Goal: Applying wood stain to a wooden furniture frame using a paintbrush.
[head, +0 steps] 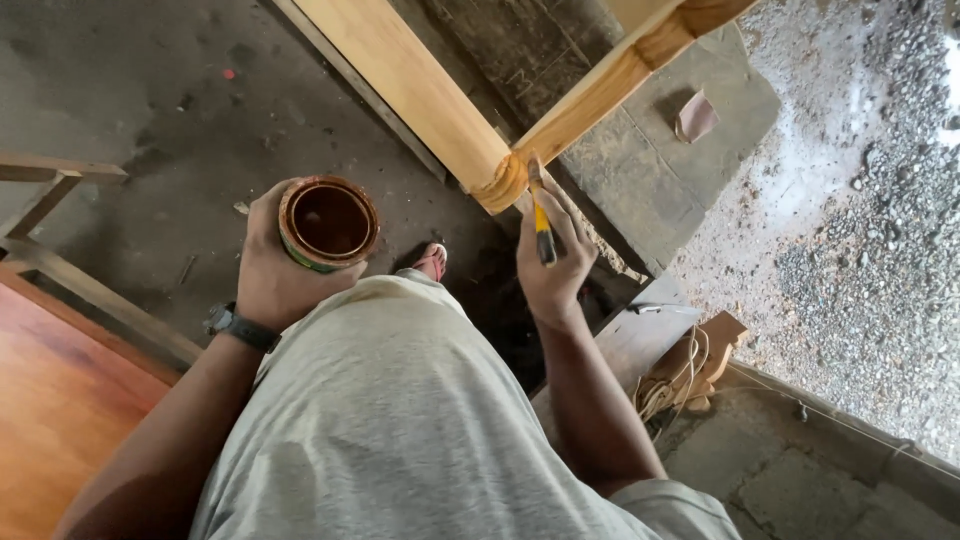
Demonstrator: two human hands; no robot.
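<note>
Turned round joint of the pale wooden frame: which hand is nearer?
Right. The right hand holds a yellow-handled brush against the joint; the left hand holds an open tin off to its left.

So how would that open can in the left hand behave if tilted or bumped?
The open can has no lid and looks coated inside with brown liquid, so tilting would probably spill. Its round wall may be slick, though the left hand wraps it firmly. It seems light, held one-handed.

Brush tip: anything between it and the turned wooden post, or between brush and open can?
Nothing visible. The brush in the right hand already reaches the turned wooden post; the gap to the can in the left hand is open.
</note>
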